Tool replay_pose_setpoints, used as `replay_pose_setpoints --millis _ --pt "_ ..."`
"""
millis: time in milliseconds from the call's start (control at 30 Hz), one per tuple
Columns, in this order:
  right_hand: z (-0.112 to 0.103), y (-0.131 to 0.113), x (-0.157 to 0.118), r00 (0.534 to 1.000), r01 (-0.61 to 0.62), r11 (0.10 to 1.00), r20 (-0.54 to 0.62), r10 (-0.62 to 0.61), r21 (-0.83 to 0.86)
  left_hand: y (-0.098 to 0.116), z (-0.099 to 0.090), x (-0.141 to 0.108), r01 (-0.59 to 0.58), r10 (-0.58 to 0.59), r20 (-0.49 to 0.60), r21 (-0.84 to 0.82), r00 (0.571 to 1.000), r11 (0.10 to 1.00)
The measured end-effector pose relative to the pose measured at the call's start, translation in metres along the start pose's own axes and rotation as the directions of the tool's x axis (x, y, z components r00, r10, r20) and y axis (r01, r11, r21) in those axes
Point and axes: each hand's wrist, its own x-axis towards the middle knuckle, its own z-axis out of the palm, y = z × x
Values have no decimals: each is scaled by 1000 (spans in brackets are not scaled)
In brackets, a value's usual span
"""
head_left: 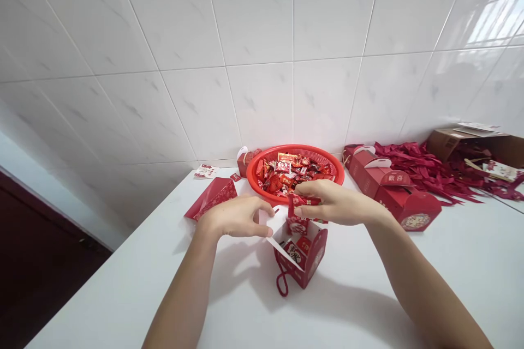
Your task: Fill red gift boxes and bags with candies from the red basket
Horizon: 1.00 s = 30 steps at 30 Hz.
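An open red cardboard gift box with a white lining (316, 258) stands on the white worktop (143, 297), a dark red looped cord (281, 283) at its seven o'clock and small red packets (295, 251) inside. The left hand (234, 217) has its fingers closed on the box's white-lined flap; the right hand's (339, 203) fingers clamp a shiny red wrapped packet (292, 204) over the mouth. At twelve o'clock sits a round red plastic basket (254, 184) of wrapped sweets (282, 174); at two o'clock, closed red cardboard cartons (368, 174); at ten, a folded red card piece (209, 196).
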Motion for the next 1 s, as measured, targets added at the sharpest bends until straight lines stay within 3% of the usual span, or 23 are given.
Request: replay_pose_setpoints --millis 200,300,400,533,633,800,900,1000 --pt "7 3 6 997 59 998 50 -57 -36 8 3 -11 -44 46 -39 47 998 998" --pt "7 4 8 998 41 995 -41 -45 -89 12 6 -17 -122 126 -63 52 990 991" --pt "2 5 2 987 -63 979 -155 33 -194 11 7 -16 -182 183 -57 23 982 983" --pt "-9 8 -13 954 -288 886 -190 233 -363 9 6 -12 -234 232 -42 -60 972 970" --pt "-11 10 -19 931 -365 826 -143 337 -430 12 6 -14 -240 236 -57 -77 970 968" --pt "-8 8 -14 908 -387 799 -37 418 -460 17 11 -13 -241 241 -20 -18 970 970" --pt "-6 4 -14 924 -309 840 67 376 -447 16 14 -8 -187 187 -7 16 982 982" --pt "-6 1 -19 951 -233 873 90 297 -428 14 16 -5 -120 120 16 19 993 993"
